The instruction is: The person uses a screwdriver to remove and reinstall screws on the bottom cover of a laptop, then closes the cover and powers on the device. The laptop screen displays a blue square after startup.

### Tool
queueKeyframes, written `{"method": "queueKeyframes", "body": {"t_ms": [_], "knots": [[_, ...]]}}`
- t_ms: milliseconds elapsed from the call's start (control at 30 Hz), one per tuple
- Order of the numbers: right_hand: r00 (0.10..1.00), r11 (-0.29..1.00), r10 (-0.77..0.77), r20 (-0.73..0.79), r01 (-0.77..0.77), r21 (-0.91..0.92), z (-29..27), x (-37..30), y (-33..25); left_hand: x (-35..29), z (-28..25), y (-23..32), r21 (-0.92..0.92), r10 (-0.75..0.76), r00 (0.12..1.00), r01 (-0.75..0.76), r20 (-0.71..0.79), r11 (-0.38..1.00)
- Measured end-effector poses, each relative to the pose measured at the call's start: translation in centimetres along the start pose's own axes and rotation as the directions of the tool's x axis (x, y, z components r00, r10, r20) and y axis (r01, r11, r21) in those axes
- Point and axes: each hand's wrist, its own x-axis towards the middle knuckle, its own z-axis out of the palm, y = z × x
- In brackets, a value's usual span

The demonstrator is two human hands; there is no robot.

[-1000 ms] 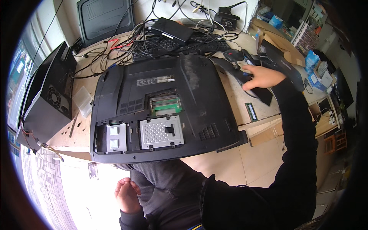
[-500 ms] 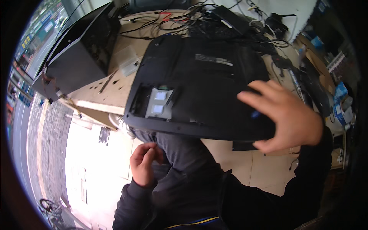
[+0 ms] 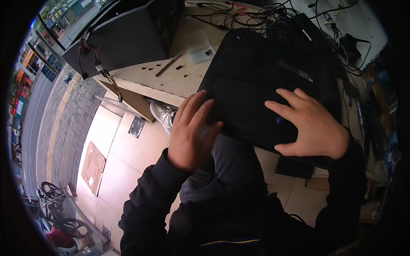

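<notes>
1. Paving stones and a street point(image 3: 42, 115) ran along the far left, seen through glass, with bicycles point(image 3: 60, 205) parked low in that corner.
2. Pale floor tiles point(image 3: 124, 149) stretched beneath the desk, and a flat piece of cardboard point(image 3: 93, 162) lay on them near the glass.
3. On the left end of the desk point(image 3: 179, 81) stood a black computer case point(image 3: 128, 34), coloured wires point(image 3: 100, 68) hanging from its near corner over the desk's edge.
4. Beside the case, on the bare light desktop, lay a thin metal tool point(image 3: 168, 65), a few small dark screws point(image 3: 181, 68) and a small clear plastic box point(image 3: 200, 47).
5. A grey shoe point(image 3: 164, 115) showed under the desk's front edge.
6. The left hand point(image 3: 190, 132) was spread, fingers straight and slightly apart, its fingertips touching the near left corner of the black laptop point(image 3: 265, 77).
7. That laptop lay flat on the desk, its near edge overhanging toward the person's lap.
8. The right hand point(image 3: 309, 126) was splayed wide, palm pressed down on the laptop's near right part, gripping nothing.
9. Tangled black cables point(image 3: 273, 13) crowded the desk behind the laptop.
10. Along the right rim, clutter sat in shadow, too dim to identify.
</notes>
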Motion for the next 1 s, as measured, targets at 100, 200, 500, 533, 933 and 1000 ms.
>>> {"method": "queueKeyframes", "body": {"t_ms": [100, 200, 500, 533, 933, 1000], "knots": [[0.999, 1.0, -0.02, -0.045, 0.021, 0.017, 0.5, 0.1, 0.6, 0.4, 0.2, -0.8, -0.039, 0.001, 1.0, -0.002, -0.031, 0.999], [0.999, 1.0, -0.003, -0.046, 0.002, -0.029, 0.5, 0.3, 1.2, 0.9, 0.2, -1.4, -0.098, -0.023, 0.999, 0.021, -0.024, 0.995], [0.996, 0.999, -0.026, -0.081, 0.024, -0.026, 0.3, 0.9, 1.6, 3.6, -0.7, -3.0, -0.316, -0.116, 0.977, 0.169, 0.179, 0.934], [0.997, 1.0, -0.01, -0.078, 0.009, -0.006, 0.2, 0.9, 1.8, 3.9, -0.6, -3.0, -0.328, -0.114, 0.974, 0.174, 0.194, 0.928], [0.841, 0.867, 0.498, -0.21, -0.489, 0.099, -0.6, -4.3, 6.3, 2.9, 0.1, -3.5, -0.551, -0.187, 0.947, 0.304, 0.26, 0.777], [0.849, 0.861, 0.508, -0.147, -0.507, 0.046, -0.6, -5.3, 7.6, 2.9, 0.0, -3.8, -0.55, -0.149, 0.955, 0.271, 0.256, 0.79]]}}
